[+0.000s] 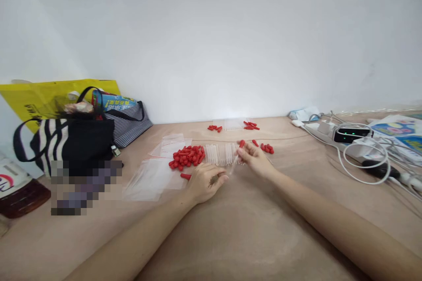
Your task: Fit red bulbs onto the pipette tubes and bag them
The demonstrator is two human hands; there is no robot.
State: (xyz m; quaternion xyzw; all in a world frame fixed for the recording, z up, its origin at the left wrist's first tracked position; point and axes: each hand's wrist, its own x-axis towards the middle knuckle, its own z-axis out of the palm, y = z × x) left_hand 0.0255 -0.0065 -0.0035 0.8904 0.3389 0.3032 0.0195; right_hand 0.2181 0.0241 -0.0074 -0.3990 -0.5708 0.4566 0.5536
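My right hand is closed in a pinch on a red rubber bulb, from which a thin clear tube slants down to the left. Close to the tube's lower end is my left hand, fingers curled and thumb near the index finger; what it holds, if anything, is hidden. A red bulb pokes out from behind the left hand. Just beyond the hands lie a row of clear thin tubes and a heap of red rubber bulbs. Several more bulbs lie beyond the right hand.
Clear plastic bags are spread at the left. More tubes and red pieces lie near the wall. A black bag and a yellow bag stand far left. A power strip with white cables lies right.
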